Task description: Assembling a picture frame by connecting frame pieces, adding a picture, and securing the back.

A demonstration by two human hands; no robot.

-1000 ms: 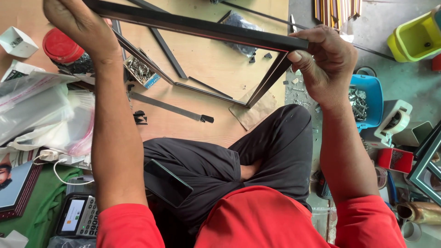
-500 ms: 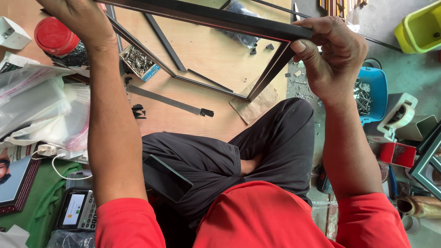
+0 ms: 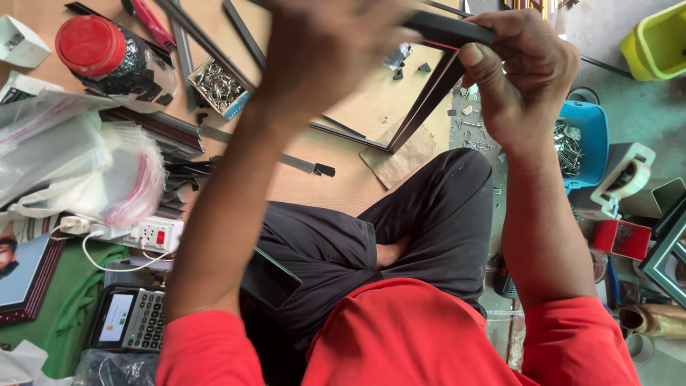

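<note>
**Dark frame held up at one corner, joined as far as can be seen**

Head view, hands: right hand (image 3: 522, 78) clenched on the upper corner of the dark frame (image 3: 429, 100), thumb pressed over the mitre, fingers wrapped behind; left hand (image 3: 329, 43) raised in front of the top rail and badly blurred, so cannot tell whether its grip is closed on the rail or only lies against it.

Head view, the frame: lifted clear of the wooden board (image 3: 357, 107), above the crossed legs in dark trousers (image 3: 429, 221); top rail and one side rail meeting at the gripped corner, a thin red line showing along the inner edge; far lower corner resting near a scrap of brown paper (image 3: 400, 154); remaining corners hidden behind the left arm or cut off by the picture's edge.

Head view, progress: rails already cut and, to judge by the closed mitre, assembled at least at this corner; no glass, backing or picture seen in the opening, so likely left to do; soundness of the other joints not to be told.

Head view, surroundings: red-lidded jar (image 3: 93, 46) and small box of metal fasteners (image 3: 218, 86) on the board to the left; loose dark strips (image 3: 243, 32) beside them; plastic bags (image 3: 78, 171), power strip (image 3: 153, 232) and calculator (image 3: 132, 318) nearer the left knee; blue tub (image 3: 582, 143) to the right.
</note>
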